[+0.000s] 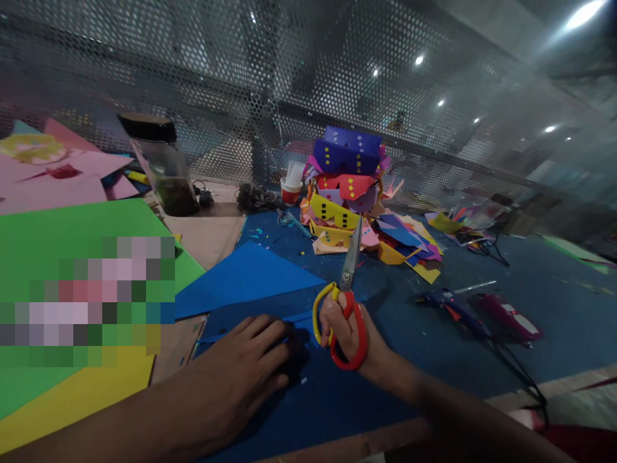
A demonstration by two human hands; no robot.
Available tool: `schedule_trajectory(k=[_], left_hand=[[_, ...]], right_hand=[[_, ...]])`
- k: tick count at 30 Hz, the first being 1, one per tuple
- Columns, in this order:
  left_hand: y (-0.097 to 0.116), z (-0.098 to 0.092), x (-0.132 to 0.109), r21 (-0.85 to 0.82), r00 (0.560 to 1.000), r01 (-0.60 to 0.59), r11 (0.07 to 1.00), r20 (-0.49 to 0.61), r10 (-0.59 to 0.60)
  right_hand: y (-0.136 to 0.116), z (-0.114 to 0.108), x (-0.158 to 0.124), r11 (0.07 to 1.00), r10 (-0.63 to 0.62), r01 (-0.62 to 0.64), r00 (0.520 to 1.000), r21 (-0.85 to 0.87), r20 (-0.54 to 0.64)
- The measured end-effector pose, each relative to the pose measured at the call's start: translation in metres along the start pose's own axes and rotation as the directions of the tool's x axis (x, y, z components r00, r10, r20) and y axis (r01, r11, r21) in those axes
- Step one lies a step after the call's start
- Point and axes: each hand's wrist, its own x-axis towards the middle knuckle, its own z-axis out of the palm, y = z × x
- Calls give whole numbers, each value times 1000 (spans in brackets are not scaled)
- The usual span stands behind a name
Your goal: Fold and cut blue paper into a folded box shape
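My right hand (pixel 344 321) is closed around a pair of scissors (pixel 355 257), its fingers in the yellow and red handles. The blades point upward and appear closed together. My left hand (pixel 255 360) rests low over the blue table surface with its fingers stretched out and slightly bent. Just beyond its fingertips lies a narrow blue paper strip (pixel 297 317); whether the fingers touch it cannot be seen. A large blue paper sheet (pixel 245 276) with a pointed right end lies beyond both hands.
Decorated paper crowns (pixel 347 151) are stacked at the back, beside paper scraps (pixel 409 241). A glue gun (pixel 450 305) and a maroon pouch (pixel 511 318) lie right. Green paper (pixel 87 225), yellow paper (pixel 116 386) and a jar (pixel 166 167) occupy the left. A paper cup (pixel 292 191) stands behind.
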Motion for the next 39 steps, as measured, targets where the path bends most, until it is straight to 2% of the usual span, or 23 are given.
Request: schedule_trajectory(k=[6,10,15,19,24,27,33,39], left_hand=[[0,-1,1,-5,1000,-6,1000,-11,6],[1,-2,1,2,1000,-7,1000,-11,7],[2,-2,0,8,1000,-5,1000,-17,5],[1,-1,0,16,1000,-3,1000,-15,3],[-1,1,-1,14,1000,-11,1000,-12,11],[1,1,0,11,1000,-10,1000,-23,11],[3,-2,2,11,1000,5,1000,4,-5],[1,0,0,13,1000,4,1000,-4,-4]], right_hand=[[-1,-4,-7,999,38,-37,999,8,-35],[-10,2,-6,999,18,-18,1000,38,-14],[-3,7,-4,998,-20,20,1000,55,-4],[-1,3,-5,999,7,-6,999,46,-35],[-5,6,-6,1000,11,-12,1000,28,22],[-2,9,-7,1000,7,-7,1000,-2,11],[2,9,-16,997,63,-63,998,-40,-15],[5,5,-25,995,64,-64,998,-72,-7]])
